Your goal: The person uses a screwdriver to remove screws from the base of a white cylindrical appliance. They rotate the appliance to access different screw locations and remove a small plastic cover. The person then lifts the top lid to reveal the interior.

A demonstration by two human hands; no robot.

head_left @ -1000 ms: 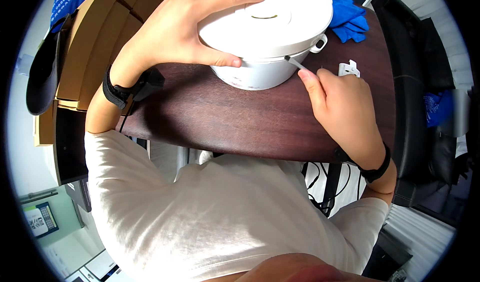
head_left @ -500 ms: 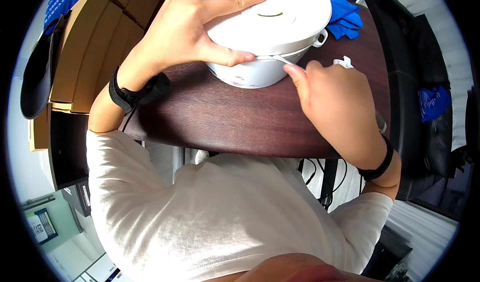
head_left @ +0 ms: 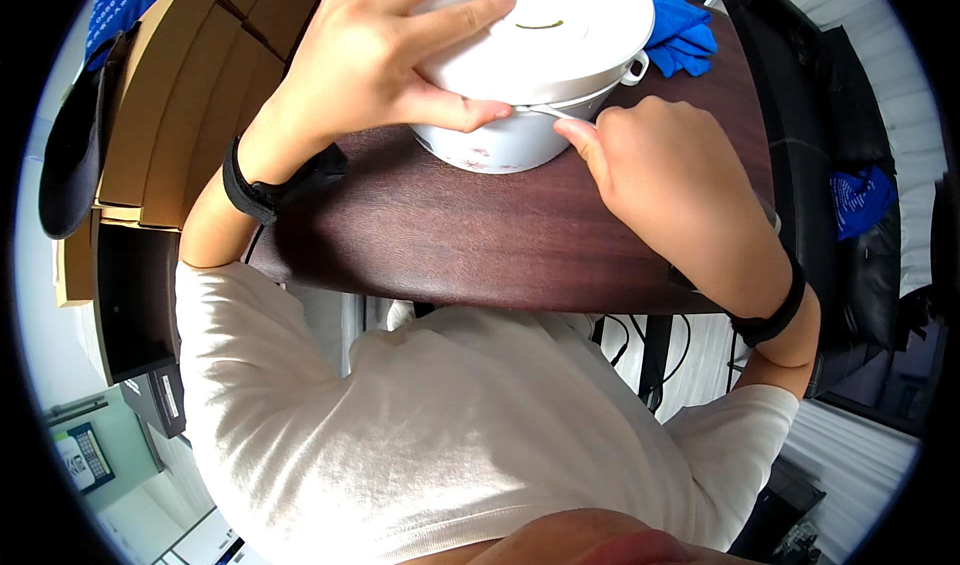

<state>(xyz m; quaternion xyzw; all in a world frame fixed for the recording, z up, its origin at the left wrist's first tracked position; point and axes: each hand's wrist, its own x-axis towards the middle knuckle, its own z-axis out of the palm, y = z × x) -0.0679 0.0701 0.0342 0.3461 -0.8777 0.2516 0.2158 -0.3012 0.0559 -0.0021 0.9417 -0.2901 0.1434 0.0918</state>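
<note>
A white round pot [head_left: 500, 147] with a white lid [head_left: 575, 35] stands at the far edge of a dark wooden table [head_left: 450, 245]. My left hand [head_left: 370, 55] lies over the lid's near left side, fingers spread on top and thumb pressed along the rim. My right hand [head_left: 670, 175] is at the pot's near right side. Its fingertips pinch a thin silvery metal strip [head_left: 550, 113] that sticks out at the seam between lid and pot. A small loop handle [head_left: 636, 65] shows on the pot's right. Both wrists wear black bands.
A blue cloth [head_left: 682, 27] lies behind the pot on the right. Flat cardboard boxes [head_left: 170, 95] are stacked on the left, with a dark cap [head_left: 70, 155] beside them. A black chair [head_left: 830, 115] with another blue cloth [head_left: 855, 200] stands to the right. Cables hang under the table.
My right hand has moved up and left from the table to the pot's rim and closed on the thin metal strip. My left hand stays on the lid.
</note>
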